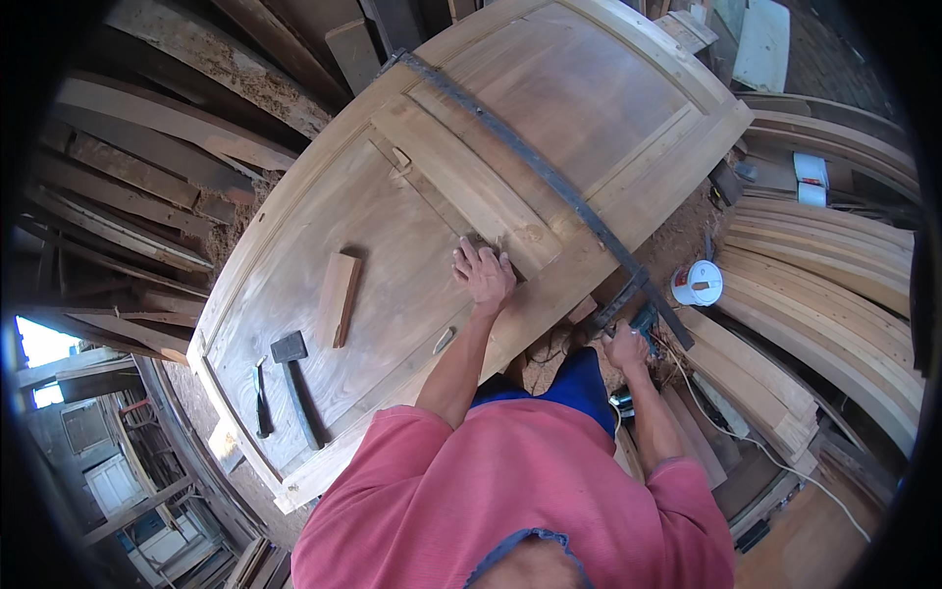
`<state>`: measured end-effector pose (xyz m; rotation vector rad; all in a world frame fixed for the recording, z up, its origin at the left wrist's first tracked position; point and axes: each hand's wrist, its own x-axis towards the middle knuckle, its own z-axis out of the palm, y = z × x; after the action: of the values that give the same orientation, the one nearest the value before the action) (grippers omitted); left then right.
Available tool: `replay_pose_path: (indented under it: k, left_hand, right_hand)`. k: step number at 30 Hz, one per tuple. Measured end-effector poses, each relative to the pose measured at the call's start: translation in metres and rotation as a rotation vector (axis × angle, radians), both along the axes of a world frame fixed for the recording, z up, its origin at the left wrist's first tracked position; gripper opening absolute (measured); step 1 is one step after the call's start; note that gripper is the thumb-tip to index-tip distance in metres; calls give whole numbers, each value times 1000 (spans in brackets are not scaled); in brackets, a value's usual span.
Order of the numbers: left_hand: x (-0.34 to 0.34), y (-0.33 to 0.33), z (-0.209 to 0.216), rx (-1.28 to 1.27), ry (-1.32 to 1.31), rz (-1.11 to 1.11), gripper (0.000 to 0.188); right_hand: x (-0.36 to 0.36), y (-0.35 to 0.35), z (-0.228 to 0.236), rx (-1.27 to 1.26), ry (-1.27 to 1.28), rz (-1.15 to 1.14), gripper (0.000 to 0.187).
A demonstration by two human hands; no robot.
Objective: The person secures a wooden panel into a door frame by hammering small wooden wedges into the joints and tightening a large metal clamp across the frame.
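A wooden panelled door (392, 231) lies flat before me, crossed by a long dark metal bar clamp (549, 177). My left hand (484, 275) rests on the door with its fingers spread, beside the middle rail, holding nothing. Past the near edge, my right hand (626, 346) is closed next to the clamp's lower end and a teal power tool (643, 319); what it grips is hidden. On the door's left part lie a wood block (340, 299), a dark-headed mallet (295, 383) and a slim dark hand tool (261, 398). A small pale wood piece (444, 340) lies near my left forearm.
Stacked curved boards (824, 294) fill the right side, with a white bucket (697, 283) in front of them. A pale cord (765, 447) runs over boards at lower right. Rough planks (186, 118) crowd the far left.
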<state>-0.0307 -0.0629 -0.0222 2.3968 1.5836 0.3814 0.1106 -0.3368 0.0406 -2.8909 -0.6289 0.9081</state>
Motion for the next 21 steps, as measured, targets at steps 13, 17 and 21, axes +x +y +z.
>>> replay_pose_path:
  k: [13,17,21]
  left_hand:
    - [-139,56,57,-75,88,273,73]
    - [-118,31,59,-131,16,-18,77]
    - [-67,4,39,-245,-43,-272,76]
  right_hand:
    - [-1,-2,15,-41,79,90,40]
    - [15,-7,-9,-31,54,198,38]
    - [62,-28,-63,116,943,-169,40]
